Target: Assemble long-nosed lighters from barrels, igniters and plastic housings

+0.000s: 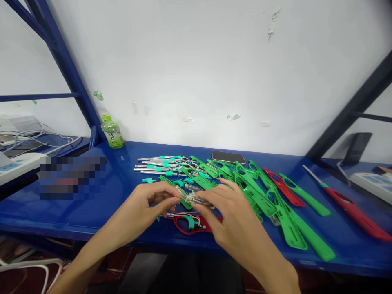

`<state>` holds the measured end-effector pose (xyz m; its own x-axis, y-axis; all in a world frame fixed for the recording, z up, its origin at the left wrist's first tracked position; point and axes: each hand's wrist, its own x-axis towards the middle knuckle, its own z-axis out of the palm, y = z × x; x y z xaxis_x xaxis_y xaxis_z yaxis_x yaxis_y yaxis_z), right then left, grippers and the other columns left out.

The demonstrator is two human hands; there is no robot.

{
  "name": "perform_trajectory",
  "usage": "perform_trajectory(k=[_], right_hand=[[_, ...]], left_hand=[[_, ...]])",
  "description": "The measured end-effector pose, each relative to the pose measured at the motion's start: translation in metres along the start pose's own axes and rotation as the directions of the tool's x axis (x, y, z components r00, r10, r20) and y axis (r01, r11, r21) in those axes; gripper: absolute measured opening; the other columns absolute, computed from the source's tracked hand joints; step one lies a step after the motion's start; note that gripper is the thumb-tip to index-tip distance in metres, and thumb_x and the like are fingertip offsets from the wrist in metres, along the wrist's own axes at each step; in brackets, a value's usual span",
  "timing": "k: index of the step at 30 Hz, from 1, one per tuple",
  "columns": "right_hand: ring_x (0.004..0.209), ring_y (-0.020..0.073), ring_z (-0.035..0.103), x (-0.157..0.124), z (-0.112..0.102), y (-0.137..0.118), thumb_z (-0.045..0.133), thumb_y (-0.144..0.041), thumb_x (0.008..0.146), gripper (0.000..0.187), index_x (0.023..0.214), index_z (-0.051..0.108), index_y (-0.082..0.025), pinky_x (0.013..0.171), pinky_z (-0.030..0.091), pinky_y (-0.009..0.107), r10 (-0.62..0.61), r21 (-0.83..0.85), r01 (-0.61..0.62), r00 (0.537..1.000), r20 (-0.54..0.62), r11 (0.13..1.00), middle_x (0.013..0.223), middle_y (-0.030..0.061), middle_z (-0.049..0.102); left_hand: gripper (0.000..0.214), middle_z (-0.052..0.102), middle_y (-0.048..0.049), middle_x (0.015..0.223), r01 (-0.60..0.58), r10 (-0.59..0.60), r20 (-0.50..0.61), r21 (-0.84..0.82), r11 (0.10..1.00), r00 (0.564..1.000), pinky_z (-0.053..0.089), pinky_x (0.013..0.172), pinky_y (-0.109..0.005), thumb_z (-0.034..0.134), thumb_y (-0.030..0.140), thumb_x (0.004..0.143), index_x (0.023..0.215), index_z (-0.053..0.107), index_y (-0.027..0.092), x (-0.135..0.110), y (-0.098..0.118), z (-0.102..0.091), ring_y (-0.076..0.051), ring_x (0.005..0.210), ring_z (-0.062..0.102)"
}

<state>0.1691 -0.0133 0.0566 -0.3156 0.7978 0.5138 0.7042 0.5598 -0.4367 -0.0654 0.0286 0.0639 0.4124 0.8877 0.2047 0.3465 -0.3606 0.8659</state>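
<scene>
My right hand [222, 206] grips a clear plastic fuel tank [200, 200], its fitted end pointing left. Close by that end, my left hand [157, 200] is closed in a pinch; whatever its fingertips hold is too small to make out. Under both hands lies a red lighter half-shell [186, 229] with a teal trigger [191, 221], thin wires and a metal tube in it. Just behind the hands are several metal lighter tubes [153, 170] with teal triggers and wires. Green half-shells [257, 192] are heaped to the right, some with clear tanks.
A phone [228, 157] lies towards the wall. A green-capped bottle [112, 132] stands at the back left, near a blurred-out patch [72, 177]. At the right lies a red lighter [352, 208] with its metal tube. Blue frame posts [69, 69] rise at both sides of the blue table [122, 212].
</scene>
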Motion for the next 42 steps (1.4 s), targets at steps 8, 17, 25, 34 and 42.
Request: perform_trajectory(k=[8,17,25,34,42], right_hand=[[0.093,0.0177,0.07,0.001,-0.001,-0.001,0.064,-0.024,0.107,0.01,0.109,0.073,-0.029,0.119,0.034,0.051,-0.01,0.031,0.008,0.999,0.045,0.999,0.101,-0.0053,0.079],[0.096,0.019,0.07,0.001,-0.001,-0.003,0.064,-0.023,0.107,0.01,0.11,0.072,-0.027,0.119,0.034,0.05,-0.023,0.059,0.02,0.999,0.048,0.998,0.105,-0.0034,0.08],[0.095,0.0209,0.067,0.001,-0.001,-0.008,0.063,-0.027,0.107,0.012,0.108,0.075,-0.027,0.107,0.042,0.043,0.014,0.104,-0.02,0.998,0.065,0.994,0.099,-0.0019,0.078],[0.093,0.0226,0.064,0.004,0.001,-0.007,0.059,-0.028,0.109,0.017,0.114,0.075,-0.024,0.097,0.045,0.041,0.022,0.071,-0.028,0.996,0.088,0.997,0.096,0.0008,0.076],[0.094,0.0242,0.065,0.005,0.0,-0.007,0.055,-0.028,0.111,0.02,0.112,0.074,-0.023,0.095,0.046,0.044,0.033,0.06,-0.04,0.994,0.102,0.997,0.099,0.0031,0.077]], left_hand=[[0.019,0.074,-0.0006,0.084,0.01,-0.012,-0.04,-0.06,0.998,0.999,0.053,0.059,-0.02,0.072,0.04,0.098,0.097,0.081,0.023,-0.001,0.006,0.002,-0.012,0.066,0.063],[0.026,0.065,0.002,0.074,0.04,-0.052,-0.065,-0.169,0.985,0.997,0.048,0.058,-0.024,0.076,0.048,0.095,0.098,0.071,0.022,-0.003,0.005,0.006,-0.013,0.064,0.06],[0.024,0.065,0.0037,0.075,0.018,-0.036,-0.07,-0.24,0.97,0.997,0.047,0.055,-0.02,0.078,0.039,0.095,0.092,0.064,0.021,-0.001,0.004,0.007,-0.01,0.06,0.061],[0.035,0.064,0.0055,0.082,-0.005,-0.019,-0.071,-0.332,0.943,0.997,0.041,0.045,-0.016,0.078,0.036,0.097,0.085,0.049,0.022,-0.003,0.002,0.009,-0.005,0.052,0.056],[0.039,0.062,0.0059,0.083,-0.054,0.021,-0.094,-0.362,0.93,0.995,0.043,0.047,-0.016,0.076,0.035,0.099,0.081,0.045,0.021,-0.003,-0.002,0.013,-0.003,0.051,0.053]])
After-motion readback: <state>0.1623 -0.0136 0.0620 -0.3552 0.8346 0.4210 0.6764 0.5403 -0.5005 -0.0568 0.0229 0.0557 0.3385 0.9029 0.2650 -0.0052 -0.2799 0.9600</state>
